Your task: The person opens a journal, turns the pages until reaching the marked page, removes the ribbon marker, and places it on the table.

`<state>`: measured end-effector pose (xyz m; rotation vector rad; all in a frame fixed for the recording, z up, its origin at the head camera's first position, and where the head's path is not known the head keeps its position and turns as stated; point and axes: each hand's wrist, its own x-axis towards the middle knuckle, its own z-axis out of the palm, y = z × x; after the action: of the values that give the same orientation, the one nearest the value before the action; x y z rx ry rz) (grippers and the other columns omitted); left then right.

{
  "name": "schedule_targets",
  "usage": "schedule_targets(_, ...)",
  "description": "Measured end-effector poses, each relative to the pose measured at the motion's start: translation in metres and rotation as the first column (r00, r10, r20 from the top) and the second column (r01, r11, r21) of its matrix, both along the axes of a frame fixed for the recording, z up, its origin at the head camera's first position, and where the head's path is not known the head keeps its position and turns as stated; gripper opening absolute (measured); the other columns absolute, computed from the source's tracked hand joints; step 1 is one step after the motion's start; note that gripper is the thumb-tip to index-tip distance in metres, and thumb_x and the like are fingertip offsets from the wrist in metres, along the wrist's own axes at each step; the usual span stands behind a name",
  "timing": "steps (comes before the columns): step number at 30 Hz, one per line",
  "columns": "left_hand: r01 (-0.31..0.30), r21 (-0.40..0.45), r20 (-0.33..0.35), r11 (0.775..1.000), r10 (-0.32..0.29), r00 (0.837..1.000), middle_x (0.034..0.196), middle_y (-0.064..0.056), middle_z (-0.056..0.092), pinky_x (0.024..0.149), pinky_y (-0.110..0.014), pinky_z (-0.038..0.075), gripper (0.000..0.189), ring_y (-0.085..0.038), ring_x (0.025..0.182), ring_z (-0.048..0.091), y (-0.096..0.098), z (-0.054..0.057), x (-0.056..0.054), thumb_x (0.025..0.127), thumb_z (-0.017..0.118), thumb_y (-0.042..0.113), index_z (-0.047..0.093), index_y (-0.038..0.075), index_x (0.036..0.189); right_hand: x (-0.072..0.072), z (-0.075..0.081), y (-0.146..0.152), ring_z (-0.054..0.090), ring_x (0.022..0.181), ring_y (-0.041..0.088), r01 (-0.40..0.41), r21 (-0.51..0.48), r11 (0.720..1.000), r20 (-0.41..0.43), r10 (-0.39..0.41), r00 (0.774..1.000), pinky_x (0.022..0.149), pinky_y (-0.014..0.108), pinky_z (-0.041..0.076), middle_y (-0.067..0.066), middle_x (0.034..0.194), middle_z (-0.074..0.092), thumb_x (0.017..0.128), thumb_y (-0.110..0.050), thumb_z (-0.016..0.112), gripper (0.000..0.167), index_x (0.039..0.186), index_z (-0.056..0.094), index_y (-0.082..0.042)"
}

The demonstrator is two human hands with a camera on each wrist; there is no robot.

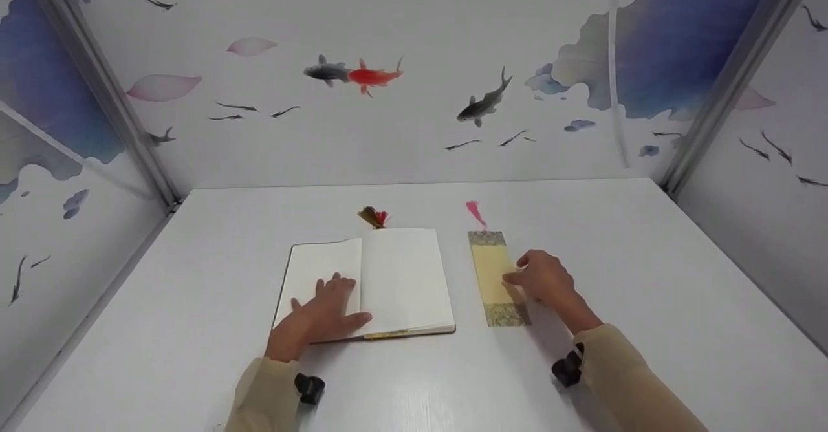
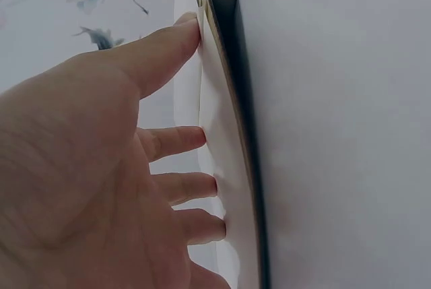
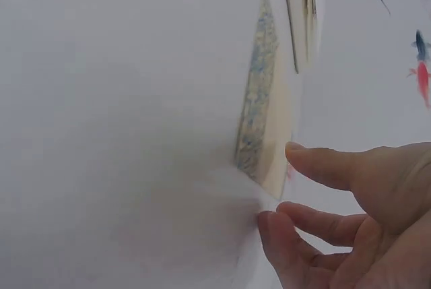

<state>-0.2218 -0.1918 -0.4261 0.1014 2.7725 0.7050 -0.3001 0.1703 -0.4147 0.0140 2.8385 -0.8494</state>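
My spread left hand [image 1: 325,310] sits on the open white-paged book [image 1: 404,280]. Right of it, I'm likely picking up the long yellow bookmark [image 1: 490,270]; my slightly parted right hand [image 1: 547,280] should pinch.

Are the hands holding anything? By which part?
The left hand holds nothing; it rests on the notebook. The right hand is at the right edge of the bookmark; I can't tell if it's pinching.

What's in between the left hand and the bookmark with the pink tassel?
In the head view, the open notebook's right page, then a strip of white table, lie between the left hand and bookmark.
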Motion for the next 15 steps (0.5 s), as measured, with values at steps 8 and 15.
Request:
schedule_targets(8, 0.005, -0.010, -0.008, 1.000, -0.005, 1.000, 0.166, -0.025, 0.015, 0.107, -0.085, 0.004, 0.076, -0.050, 0.153, 0.008, 0.000, -0.002, -0.003, 0.097, 0.060, 0.045, 0.031, 0.006, 0.156, 0.011, 0.019, -0.021, 0.061, 0.117, 0.042, -0.191, -0.111, 0.975, -0.144, 0.174, 0.974, 0.094, 0.052, 0.053, 0.028, 0.128, 0.063, 0.098, -0.023, 0.065, 0.044, 0.130, 0.060, 0.006)
schedule_targets(15, -0.016, -0.020, 0.007, 1.000, 0.016, 1.000, 0.167, -0.022, 0.015, 0.110, -0.083, 0.003, 0.077, -0.047, 0.155, 0.007, 0.002, -0.002, -0.002, 0.096, 0.061, 0.045, 0.031, 0.008, 0.157, 0.027, 0.022, -0.052, 0.060, 0.123, 0.040, -0.200, -0.013, 0.980, -0.199, 0.194, 0.961, 0.100, 0.054, 0.051, 0.024, 0.133, 0.063, 0.095, -0.021, 0.069, 0.045, 0.133, 0.061, 0.002)
